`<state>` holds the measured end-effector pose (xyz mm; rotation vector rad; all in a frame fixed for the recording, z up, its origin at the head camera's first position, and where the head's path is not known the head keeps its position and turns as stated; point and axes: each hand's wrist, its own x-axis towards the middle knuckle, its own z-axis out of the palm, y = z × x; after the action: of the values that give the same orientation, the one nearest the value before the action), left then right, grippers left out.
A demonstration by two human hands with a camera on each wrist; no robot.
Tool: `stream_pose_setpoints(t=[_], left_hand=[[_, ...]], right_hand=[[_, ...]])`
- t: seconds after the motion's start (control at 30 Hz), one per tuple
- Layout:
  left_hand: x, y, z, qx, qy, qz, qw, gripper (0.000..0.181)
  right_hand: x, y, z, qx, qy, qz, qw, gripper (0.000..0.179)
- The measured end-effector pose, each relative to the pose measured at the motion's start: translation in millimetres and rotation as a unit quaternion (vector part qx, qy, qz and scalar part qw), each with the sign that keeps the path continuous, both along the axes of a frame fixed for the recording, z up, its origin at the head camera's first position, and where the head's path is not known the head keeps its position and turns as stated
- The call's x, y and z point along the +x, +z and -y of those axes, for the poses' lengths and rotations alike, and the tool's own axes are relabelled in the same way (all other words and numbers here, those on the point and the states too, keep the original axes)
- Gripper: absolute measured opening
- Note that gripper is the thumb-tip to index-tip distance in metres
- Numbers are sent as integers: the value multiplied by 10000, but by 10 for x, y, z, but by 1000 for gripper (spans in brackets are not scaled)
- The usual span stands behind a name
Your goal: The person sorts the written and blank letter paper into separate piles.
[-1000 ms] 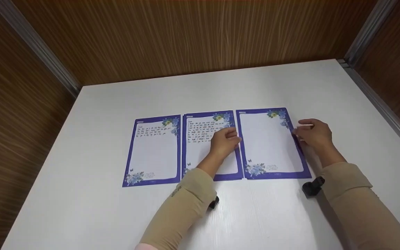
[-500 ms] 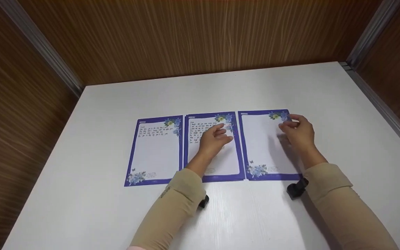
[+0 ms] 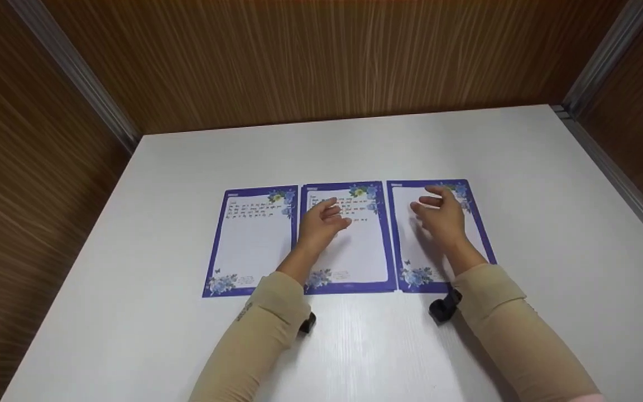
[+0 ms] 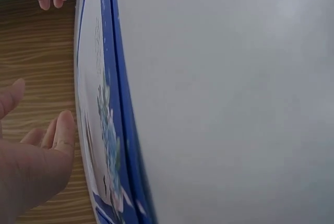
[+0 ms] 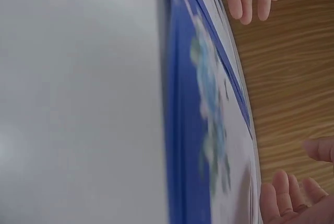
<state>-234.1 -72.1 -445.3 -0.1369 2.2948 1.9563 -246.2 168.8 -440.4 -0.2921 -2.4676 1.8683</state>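
Observation:
Three sheets of purple-bordered letter paper with blue flowers lie side by side on the white table. The left sheet point(image 3: 252, 245) bears a few handwritten lines at its top. Over the middle sheet point(image 3: 360, 251), which has more handwriting, hovers my left hand point(image 3: 320, 226), fingers relaxed and holding nothing. My right hand point(image 3: 443, 216) hangs above the right sheet point(image 3: 402, 223), likewise holding nothing, its shadow on the paper; no writing shows on the visible part. Both wrist views show the hands raised off the paper, with loose fingers point(image 4: 63, 132) and an apart thumb.
The white table point(image 3: 321, 151) meets a wood-grain panel point(image 3: 321, 61) at the back. Side panels with metal edge strips stand left and right. A black wrist camera point(image 3: 445, 307) sits under the right cuff, and another point(image 3: 307, 322) under the left.
My right hand has left the right sheet's outer edge and moved left above it. My left hand has moved left from the gap between the middle and right sheets.

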Motion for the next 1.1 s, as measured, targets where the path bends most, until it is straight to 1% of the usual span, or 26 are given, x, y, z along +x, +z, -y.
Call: stream_pose_setpoints(t=[0.13,0.2,0.33,0.47,0.6,0.7,0.83,0.93,1.1], left_hand=[[-6,5,117,-26,110,-14,9999,60],[-6,4,175,-113,206,-48,9997,60],[-2,9,301,-190,369,-96,9991,61],[-10,5,433,-239,505,-100,9984,63],[-1,5,575,-398,676,-105,9969,64],[8,1,686,-498,792,-112,9956,64],[13,-12,827,-405,903,-65,9951,64],[22,-7,917,-316,936,-33,9951,63],[44,14,1056,-353,987,-31,9945,63]], right_hand=[[-23,-6,148,-35,118,43,9999,57],[-30,-7,215,-87,161,62,9998,57],[-43,-18,346,-36,239,75,9997,59],[-50,-28,481,156,348,28,9993,60],[-52,-29,617,268,476,30,9985,61],[-45,-23,713,214,593,-8,9980,61],[-32,-18,834,120,708,-41,9974,61],[-26,-22,923,26,745,-40,9972,62],[-6,-28,1073,-202,873,-61,9960,62]])
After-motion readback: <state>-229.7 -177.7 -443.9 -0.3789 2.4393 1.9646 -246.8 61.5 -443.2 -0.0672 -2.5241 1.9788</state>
